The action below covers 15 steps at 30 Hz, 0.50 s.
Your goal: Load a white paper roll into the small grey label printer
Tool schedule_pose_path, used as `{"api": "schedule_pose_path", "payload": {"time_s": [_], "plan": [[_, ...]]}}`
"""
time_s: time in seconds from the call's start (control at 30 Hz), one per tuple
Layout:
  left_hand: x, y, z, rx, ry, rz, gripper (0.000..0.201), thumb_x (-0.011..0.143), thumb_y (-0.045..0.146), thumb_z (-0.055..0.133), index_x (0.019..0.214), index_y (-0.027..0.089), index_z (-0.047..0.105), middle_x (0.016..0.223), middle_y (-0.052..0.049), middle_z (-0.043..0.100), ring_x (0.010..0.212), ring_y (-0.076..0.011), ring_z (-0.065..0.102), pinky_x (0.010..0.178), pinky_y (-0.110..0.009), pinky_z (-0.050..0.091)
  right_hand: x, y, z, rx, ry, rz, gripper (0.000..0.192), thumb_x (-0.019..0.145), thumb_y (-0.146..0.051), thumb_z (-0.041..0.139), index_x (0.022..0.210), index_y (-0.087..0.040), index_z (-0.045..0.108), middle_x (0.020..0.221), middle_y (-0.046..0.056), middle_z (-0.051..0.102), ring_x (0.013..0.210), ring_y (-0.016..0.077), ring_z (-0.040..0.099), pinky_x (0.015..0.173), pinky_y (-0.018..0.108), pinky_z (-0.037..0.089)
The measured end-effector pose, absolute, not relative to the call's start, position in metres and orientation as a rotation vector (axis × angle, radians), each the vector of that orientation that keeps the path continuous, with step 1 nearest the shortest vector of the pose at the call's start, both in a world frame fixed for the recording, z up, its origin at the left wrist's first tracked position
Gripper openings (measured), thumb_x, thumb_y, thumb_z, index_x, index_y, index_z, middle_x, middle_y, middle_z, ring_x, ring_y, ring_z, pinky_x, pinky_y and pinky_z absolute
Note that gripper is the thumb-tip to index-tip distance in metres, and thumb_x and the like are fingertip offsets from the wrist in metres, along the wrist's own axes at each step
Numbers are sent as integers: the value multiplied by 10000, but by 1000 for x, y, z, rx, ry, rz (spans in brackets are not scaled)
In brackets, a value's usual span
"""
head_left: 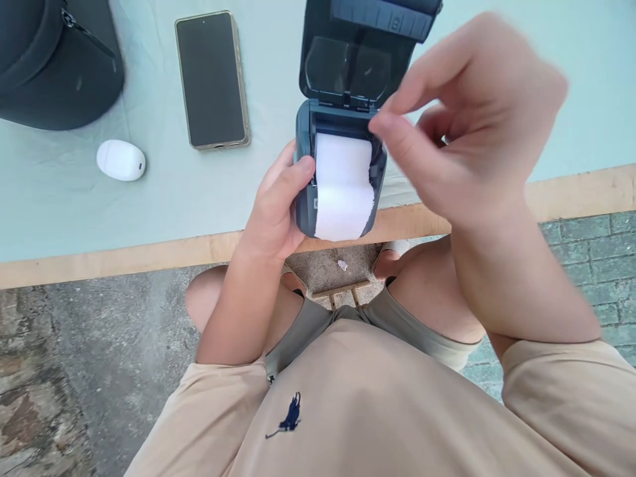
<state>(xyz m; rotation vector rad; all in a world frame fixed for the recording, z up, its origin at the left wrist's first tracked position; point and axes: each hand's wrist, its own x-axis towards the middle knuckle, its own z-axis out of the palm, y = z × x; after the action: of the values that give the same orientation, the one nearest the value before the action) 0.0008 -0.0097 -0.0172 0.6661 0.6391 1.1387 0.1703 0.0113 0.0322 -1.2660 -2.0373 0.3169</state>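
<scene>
A dark portable receipt printer is held at the table's near edge, its lid swung up and back. Inside lies a roll of white paper, whose torn end hangs over the printer's front. My left hand wraps the printer's left side, thumb on its rim. Above the printer's right side, my right hand is closed in a pinch, thumb and index fingertips together near the lid hinge. It is slightly blurred, and whatever the pinch holds, if anything, is too small to make out.
On the pale-covered table lie a smartphone and a white earbud case. A black zippered case stands at the far left. The wooden table edge runs before my lap. A white scrap lies on the ground.
</scene>
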Motion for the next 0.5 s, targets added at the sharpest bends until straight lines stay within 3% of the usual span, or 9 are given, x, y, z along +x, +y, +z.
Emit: {"api": "schedule_pose_path", "payload": {"time_s": [0.1,0.23,0.37,0.5], "plan": [[0,-9,-17,720,655,1103,228,867,250,514,1080,256,593,1077,-36,654,1256,-267,508,960,-384,507,169,13,31,-1395,-2390,261,157,819,-286,507,938,-251,602,850,-43,645,633,66,497,563,241,327],[-1,-8,-20,783,688,1075,288,831,320,571,1112,253,581,1084,-45,652,1236,-304,521,840,-373,540,162,11,38,-1738,-2592,162,316,839,-391,440,1143,-349,512,915,-39,661,728,144,538,556,261,204],[-3,-7,-23,785,712,1041,311,804,365,611,1094,264,566,1060,-43,654,1223,-310,523,828,-380,541,157,11,43,-1820,-2589,239,338,805,-382,491,1139,-329,514,921,-15,655,750,162,553,573,275,232],[-4,-7,-27,743,687,1090,310,815,347,608,1104,259,542,1081,-33,657,1261,-288,493,979,-407,492,165,10,49,-1492,-2370,516,295,731,-232,585,1023,-265,559,977,-31,627,722,83,544,545,239,325]]}}
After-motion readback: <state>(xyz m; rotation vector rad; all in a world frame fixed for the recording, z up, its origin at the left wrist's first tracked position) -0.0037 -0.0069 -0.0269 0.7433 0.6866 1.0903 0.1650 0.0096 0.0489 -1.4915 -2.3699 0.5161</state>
